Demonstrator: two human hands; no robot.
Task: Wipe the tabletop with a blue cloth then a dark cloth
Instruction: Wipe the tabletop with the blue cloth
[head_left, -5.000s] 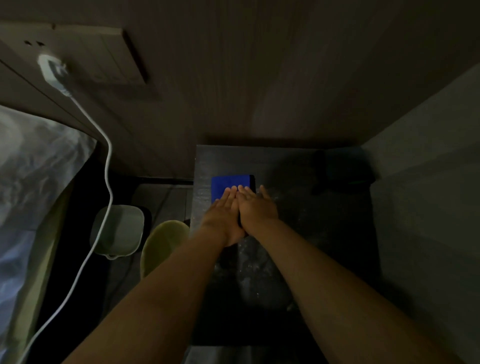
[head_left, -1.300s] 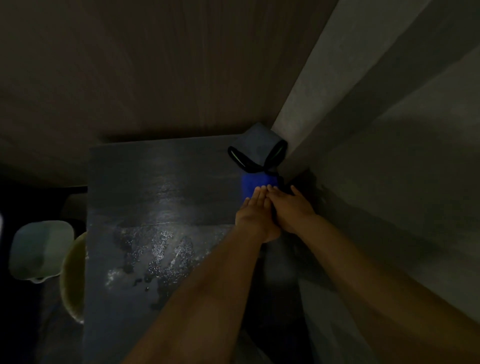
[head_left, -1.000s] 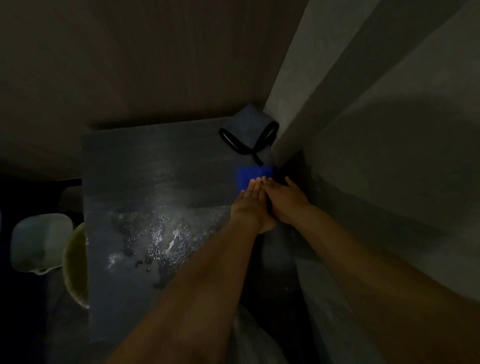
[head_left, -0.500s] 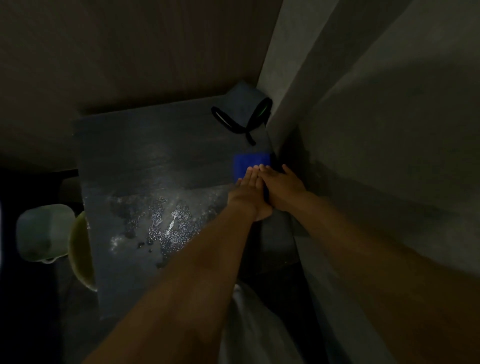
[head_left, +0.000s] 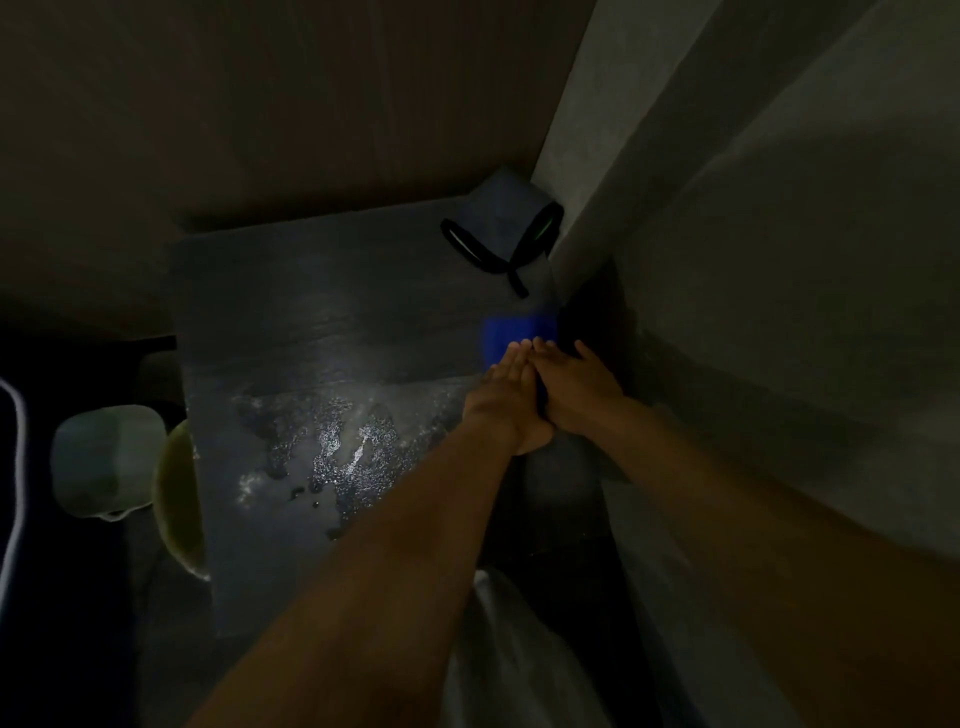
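Observation:
The blue cloth (head_left: 511, 330) lies flat on the dark tabletop (head_left: 311, 312), near the table's right edge beside the wall. My left hand (head_left: 501, 400) and my right hand (head_left: 576, 389) sit side by side on the cloth's near part, palms down, fingers straight and together. Only the cloth's far strip shows beyond my fingertips. A wet, glistening patch (head_left: 343, 447) covers the middle of the table to the left of my hands. A dark grey-blue item with black straps (head_left: 498, 218) rests in the far right corner, just beyond the cloth.
A grey wall (head_left: 779, 260) runs close along the table's right side. Left of the table, lower down, stand a pale container (head_left: 104, 462) and a yellow-green bowl (head_left: 176, 499). A white cable (head_left: 13, 467) hangs at the far left. Pale fabric (head_left: 509, 649) shows under my arms.
Five seconds ago both hands pressed the cloth at the table's left side; now they hold it at the right edge by the wall. Over the last second it has barely shifted.

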